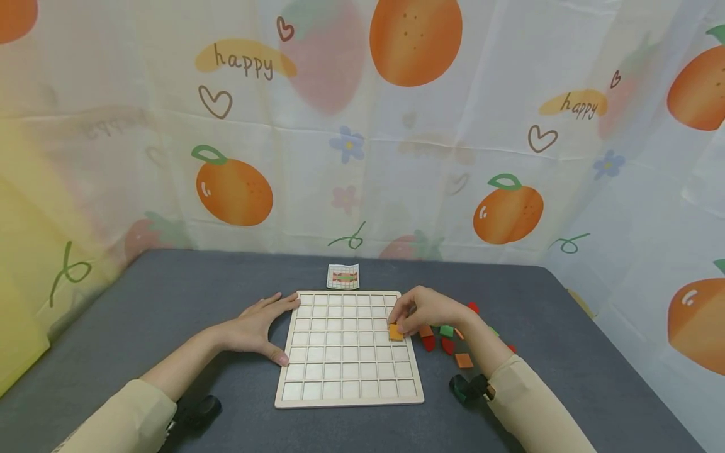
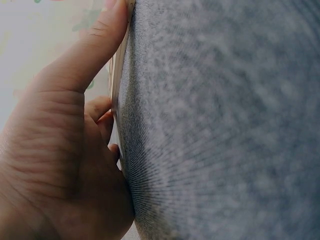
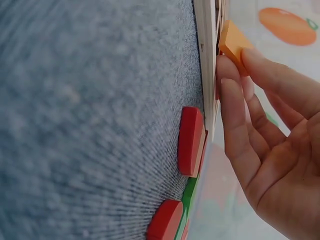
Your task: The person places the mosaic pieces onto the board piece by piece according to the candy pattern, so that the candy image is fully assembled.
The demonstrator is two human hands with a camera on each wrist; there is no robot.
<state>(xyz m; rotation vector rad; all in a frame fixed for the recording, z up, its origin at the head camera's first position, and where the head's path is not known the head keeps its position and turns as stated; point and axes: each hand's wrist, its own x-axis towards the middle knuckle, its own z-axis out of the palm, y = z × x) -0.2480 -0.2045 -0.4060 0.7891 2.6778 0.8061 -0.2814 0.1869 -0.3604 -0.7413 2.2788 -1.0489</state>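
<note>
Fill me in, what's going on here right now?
A person's right hand pinches an orange square tile at the right side of a wooden grid board. The left hand touches the board's left edge, thumb and fingers spread. Loose red, green and orange pieces lie right of the board on the dark table; a small pattern card lies beyond its far edge.

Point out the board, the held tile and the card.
board (image 1: pixel 350 355): head view, bare cell near its middle
held tile (image 3: pixel 235 44): right wrist view, its broad face
card (image 1: pixel 344 277): head view, its printed middle
</note>
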